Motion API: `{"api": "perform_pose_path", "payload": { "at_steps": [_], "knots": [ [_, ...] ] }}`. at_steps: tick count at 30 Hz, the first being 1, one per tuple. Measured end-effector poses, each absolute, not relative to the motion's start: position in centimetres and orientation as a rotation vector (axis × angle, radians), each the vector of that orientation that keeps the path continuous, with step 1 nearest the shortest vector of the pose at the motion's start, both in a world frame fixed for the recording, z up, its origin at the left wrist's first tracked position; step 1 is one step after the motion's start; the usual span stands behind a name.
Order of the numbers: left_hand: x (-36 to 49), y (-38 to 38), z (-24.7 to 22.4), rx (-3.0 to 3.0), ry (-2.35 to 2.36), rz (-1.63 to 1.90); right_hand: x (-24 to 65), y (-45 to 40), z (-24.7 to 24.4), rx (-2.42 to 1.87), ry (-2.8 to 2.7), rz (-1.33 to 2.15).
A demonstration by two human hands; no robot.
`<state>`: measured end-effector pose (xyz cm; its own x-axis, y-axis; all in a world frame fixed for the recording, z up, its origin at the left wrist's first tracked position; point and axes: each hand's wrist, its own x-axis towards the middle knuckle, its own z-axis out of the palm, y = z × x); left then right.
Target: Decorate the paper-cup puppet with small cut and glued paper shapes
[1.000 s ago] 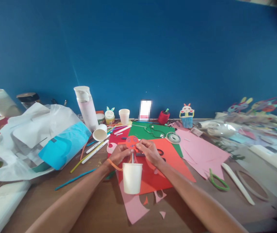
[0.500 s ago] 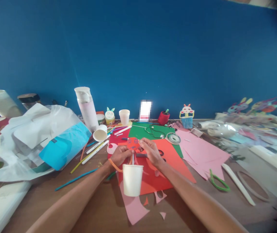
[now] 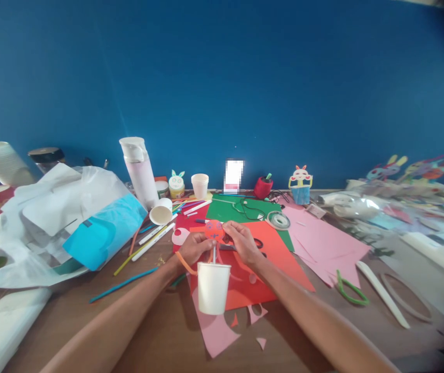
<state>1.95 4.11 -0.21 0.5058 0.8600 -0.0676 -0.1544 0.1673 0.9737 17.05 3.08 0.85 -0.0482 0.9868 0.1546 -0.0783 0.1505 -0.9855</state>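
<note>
The paper disc [image 3: 214,230] sits between your left hand [image 3: 194,247] and right hand [image 3: 241,241], the cup [image 3: 213,290] nearer you; on the tabletop [image 3: 147,331], a plastic bag [image 3: 15,259] lies left, a tape roll [image 3: 271,220] right.

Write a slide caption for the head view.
Left hand and right hand hold an orange paper face above a white cup.
</note>
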Motion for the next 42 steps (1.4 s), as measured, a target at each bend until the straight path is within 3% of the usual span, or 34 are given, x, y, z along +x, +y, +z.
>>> {"api": "perform_pose_path", "payload": {
  "at_steps": [13, 20, 42],
  "knots": [
    [1.6, 4.9, -0.9, 1.153, 0.753, 0.876, 17.4, 3.0, 1.3, -0.964, -1.257, 1.193],
    [1.3, 5.4, -1.0, 1.106, 0.792, 0.937, 17.6, 2.7, 1.6, -1.074, -1.549, 1.323],
    [1.0, 5.6, -0.6, 1.151, 0.774, 0.866, 17.6, 2.9, 1.3, -1.17, -1.74, 1.242]
  ]
}}
